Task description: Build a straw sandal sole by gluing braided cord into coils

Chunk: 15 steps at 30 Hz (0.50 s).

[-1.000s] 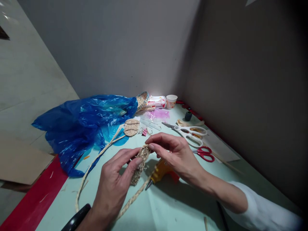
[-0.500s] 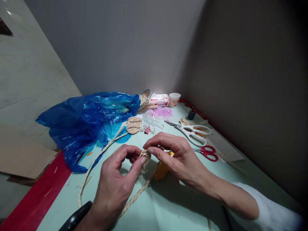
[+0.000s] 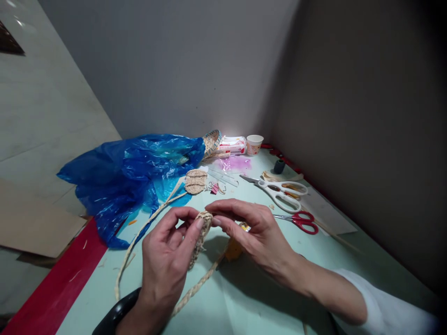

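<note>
My left hand (image 3: 171,246) grips a small coiled piece of braided straw (image 3: 199,242) between thumb and fingers, held upright above the table. At its top right edge, my right hand (image 3: 251,225) pinches the braid with thumb and forefinger; whether anything thin is also between them I cannot make out. A loose straw braid (image 3: 197,286) runs below the hands, from near my left wrist up toward a yellow object (image 3: 233,250) partly hidden beneath my right hand. Farther back lies a flat oval straw piece (image 3: 196,181) with long straw tails (image 3: 139,232).
A blue plastic bag (image 3: 129,163) covers the left back, beside a woven basket (image 3: 212,142). To the right are white-handled scissors (image 3: 279,190), red-handled scissors (image 3: 303,222) and a dark thread spool (image 3: 279,166). A paper cup (image 3: 254,145) stands near the wall.
Both hands have shifted slightly left with the coiled braid, which is now turned more upright. My right fingertips have moved left and a little lower along its top edge.
</note>
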### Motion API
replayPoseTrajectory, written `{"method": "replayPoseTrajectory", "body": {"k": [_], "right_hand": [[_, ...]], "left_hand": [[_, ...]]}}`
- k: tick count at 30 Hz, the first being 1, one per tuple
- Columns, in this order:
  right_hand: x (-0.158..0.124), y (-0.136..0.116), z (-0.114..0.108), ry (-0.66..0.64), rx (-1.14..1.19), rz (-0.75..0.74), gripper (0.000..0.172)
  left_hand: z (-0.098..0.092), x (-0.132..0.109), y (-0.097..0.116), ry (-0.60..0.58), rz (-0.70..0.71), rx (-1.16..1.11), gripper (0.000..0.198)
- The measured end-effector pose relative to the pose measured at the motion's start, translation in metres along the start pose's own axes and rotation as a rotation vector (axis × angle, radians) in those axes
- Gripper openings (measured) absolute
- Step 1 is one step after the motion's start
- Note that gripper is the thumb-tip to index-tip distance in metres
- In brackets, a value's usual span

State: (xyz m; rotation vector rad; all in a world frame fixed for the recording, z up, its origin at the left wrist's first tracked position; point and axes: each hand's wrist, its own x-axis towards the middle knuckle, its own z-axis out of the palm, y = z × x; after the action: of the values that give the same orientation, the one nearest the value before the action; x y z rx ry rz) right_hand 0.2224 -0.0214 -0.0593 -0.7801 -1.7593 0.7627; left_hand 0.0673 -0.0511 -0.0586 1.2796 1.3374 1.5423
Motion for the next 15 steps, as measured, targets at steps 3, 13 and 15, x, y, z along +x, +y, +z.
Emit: {"method": "replayPoseTrajectory", "body": {"k": [3,13,15], "right_hand": [[-0.002,0.004,0.008,0.051,0.041,0.027,0.013],[0.011,-0.002,-0.007,0.080,0.211,0.241,0.013],[0.015,-0.004,-0.010,0.094,0.229,0.267,0.015]], "left_hand": [[-0.001,0.002,-0.006,-0.021,0.004,-0.004,0.007],[-0.025,0.024,-0.005,-0.208,0.098,0.208,0.022],[-0.026,0.023,-0.005,-0.214,0.221,0.337,0.016]]}}
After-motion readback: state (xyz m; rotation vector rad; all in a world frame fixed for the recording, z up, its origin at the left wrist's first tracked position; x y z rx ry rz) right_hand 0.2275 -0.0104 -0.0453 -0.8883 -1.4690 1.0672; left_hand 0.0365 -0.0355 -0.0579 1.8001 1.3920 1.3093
